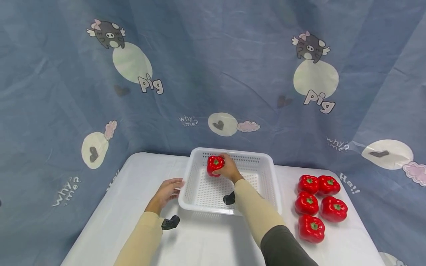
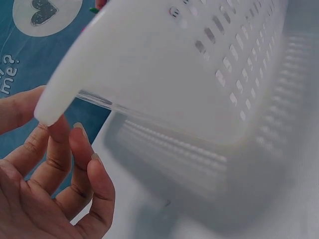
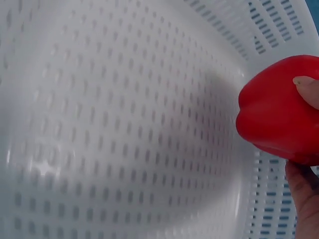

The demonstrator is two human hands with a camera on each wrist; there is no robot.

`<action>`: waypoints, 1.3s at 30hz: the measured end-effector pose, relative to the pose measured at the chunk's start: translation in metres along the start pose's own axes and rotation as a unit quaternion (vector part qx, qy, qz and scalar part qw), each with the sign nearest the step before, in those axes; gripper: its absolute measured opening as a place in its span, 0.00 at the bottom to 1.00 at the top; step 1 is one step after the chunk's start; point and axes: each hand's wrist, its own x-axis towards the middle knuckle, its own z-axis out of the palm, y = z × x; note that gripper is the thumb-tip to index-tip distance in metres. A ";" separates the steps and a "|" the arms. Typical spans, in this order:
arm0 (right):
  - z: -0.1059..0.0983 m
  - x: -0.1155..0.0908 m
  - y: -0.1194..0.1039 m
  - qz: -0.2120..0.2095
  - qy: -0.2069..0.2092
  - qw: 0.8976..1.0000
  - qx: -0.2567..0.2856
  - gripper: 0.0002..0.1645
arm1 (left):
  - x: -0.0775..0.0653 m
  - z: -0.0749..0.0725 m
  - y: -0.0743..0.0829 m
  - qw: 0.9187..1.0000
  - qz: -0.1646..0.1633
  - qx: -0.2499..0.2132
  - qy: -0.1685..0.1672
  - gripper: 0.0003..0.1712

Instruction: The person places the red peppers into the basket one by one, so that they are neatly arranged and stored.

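Note:
My right hand (image 1: 229, 170) grips a red bell pepper (image 1: 214, 165) with a green stem, over the back left part of a white perforated plastic basket (image 1: 229, 211). In the right wrist view, the thumb lies on one side of the pepper (image 3: 279, 109) and a finger on the other, with the perforated floor below. At the basket's left side, my left hand (image 1: 169, 190) holds the rim. The left wrist view shows the rim (image 2: 55, 94) between the digits of that hand (image 2: 55, 169), the other fingers loosely curled beneath it.
Several more red bell peppers (image 1: 307, 203) sit grouped on the white table (image 1: 213, 244), right of the basket. A blue cloth (image 1: 213, 74) with pig prints hangs close behind the table. Small black devices (image 1: 171, 222) are worn at both wrists.

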 end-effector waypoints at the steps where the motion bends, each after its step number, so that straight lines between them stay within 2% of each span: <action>1: 0.001 0.000 -0.001 0.000 0.002 1.000 0.000 0.48 | 0.000 0.000 0.000 1.000 -0.001 0.001 0.000 0.24; 10: 0.014 0.001 -0.003 -0.007 0.011 1.000 0.006 0.45 | -0.001 0.001 0.000 1.000 -0.007 -0.003 0.001 0.25; 13: 0.019 0.001 -0.003 -0.004 0.007 1.000 0.006 0.46 | -0.001 0.000 -0.002 1.000 -0.008 -0.004 0.006 0.25; 28: 0.038 0.002 -0.012 0.023 0.037 0.999 0.021 0.47 | 0.003 -0.003 -0.005 1.000 -0.008 -0.009 0.005 0.24; 39: 0.049 0.007 -0.013 0.020 0.039 0.999 0.027 0.47 | -0.001 -0.002 -0.002 1.000 -0.007 -0.002 0.007 0.23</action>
